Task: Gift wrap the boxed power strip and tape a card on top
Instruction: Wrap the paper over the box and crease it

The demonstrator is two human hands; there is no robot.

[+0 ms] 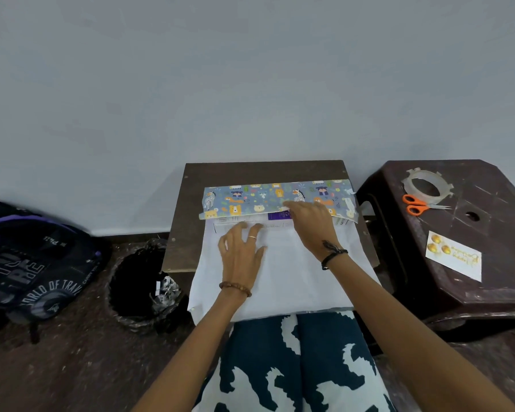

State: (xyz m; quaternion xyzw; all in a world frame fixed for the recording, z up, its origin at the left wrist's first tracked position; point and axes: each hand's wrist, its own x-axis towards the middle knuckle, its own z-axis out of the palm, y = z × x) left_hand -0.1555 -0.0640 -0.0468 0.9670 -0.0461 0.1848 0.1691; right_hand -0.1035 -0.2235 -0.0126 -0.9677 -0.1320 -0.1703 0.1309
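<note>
- Your left hand (241, 248) lies open, fingers spread, flat on the white underside of the wrapping paper (280, 272).
- Your right hand (311, 223) presses the printed flap down over the box (277, 217), near the table's (191, 203) far edge.
- The card (453, 255) lies on the stool (488, 292).

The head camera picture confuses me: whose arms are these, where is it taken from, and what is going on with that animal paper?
No machine here. The camera sits on a person's head and looks down, so you see their own arms. On the small wooden board lies wrapping paper, white side up, with its printed far edge folded over a box, which peeks out beneath. The right hand presses that fold down; the left hand rests spread on the white paper. Neither grips anything. On the brown stool at the right wait a tape roll, orange scissors and a card. A backpack and a bin stand on the floor at the left.
</note>
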